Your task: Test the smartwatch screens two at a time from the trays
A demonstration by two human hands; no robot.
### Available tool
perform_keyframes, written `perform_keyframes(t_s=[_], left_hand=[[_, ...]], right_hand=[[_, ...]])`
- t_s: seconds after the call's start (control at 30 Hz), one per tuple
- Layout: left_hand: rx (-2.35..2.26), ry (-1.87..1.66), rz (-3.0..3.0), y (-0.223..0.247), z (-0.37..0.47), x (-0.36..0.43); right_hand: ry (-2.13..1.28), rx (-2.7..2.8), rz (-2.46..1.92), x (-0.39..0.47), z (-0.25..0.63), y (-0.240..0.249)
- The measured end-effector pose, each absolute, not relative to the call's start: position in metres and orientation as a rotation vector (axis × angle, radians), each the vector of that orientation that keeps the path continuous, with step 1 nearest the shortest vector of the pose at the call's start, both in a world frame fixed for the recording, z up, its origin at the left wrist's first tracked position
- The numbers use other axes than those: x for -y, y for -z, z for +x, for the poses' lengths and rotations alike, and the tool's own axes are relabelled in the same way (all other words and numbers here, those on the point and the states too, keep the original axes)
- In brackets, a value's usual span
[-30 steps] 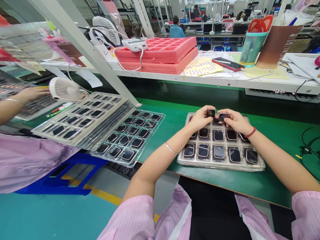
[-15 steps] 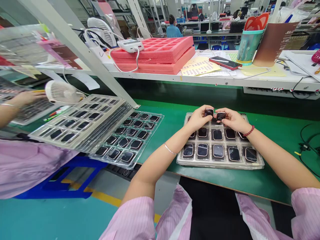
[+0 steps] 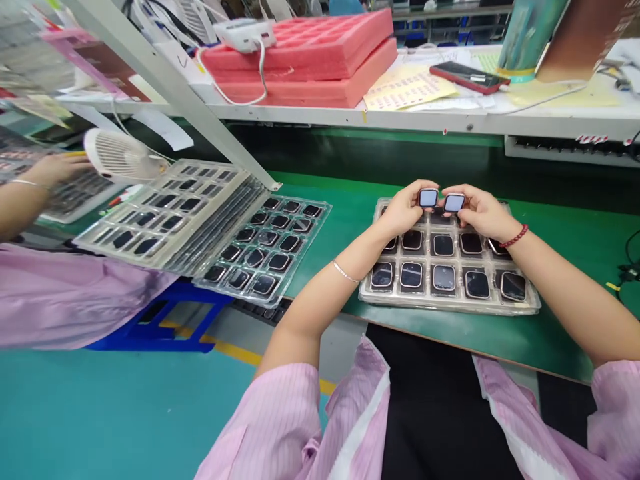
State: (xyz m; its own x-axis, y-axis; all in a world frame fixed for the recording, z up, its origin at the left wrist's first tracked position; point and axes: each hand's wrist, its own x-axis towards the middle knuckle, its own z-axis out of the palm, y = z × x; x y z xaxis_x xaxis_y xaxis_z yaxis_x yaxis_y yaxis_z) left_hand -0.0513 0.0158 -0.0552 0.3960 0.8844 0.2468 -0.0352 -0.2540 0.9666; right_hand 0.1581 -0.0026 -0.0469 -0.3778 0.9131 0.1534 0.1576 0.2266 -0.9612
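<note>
Watches [image 3: 428, 198] in both hands [image 3: 406, 208]

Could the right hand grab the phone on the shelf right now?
Probably not without letting go: its fingers hold a square watch-like piece, though the way to the phone looks open.

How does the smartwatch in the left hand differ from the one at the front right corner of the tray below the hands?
The left-hand smartwatch is pinched in the left hand above the tray; the corner smartwatch lies in the tray. The left-hand smartwatch's face looks pale, lit or reflecting, I can't tell; the corner smartwatch's looks dark. Both have rounded-square faces with light rims.
</note>
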Motion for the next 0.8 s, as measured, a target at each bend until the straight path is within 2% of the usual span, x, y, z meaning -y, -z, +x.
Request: perform_keyframes(t_s=[0.43, 0.8], left_hand=[[-0.78, -1.149, 1.766, 0.066, -0.053, -0.024], [-0.863, -1.211, 1.791, 0.063, -0.053, -0.019]], right_hand=[[-1.031, 1.733, -0.988, 0.002, 0.16, 0.051], [-1.035, 1.731, -0.995, 0.005, 0.159, 0.05]])
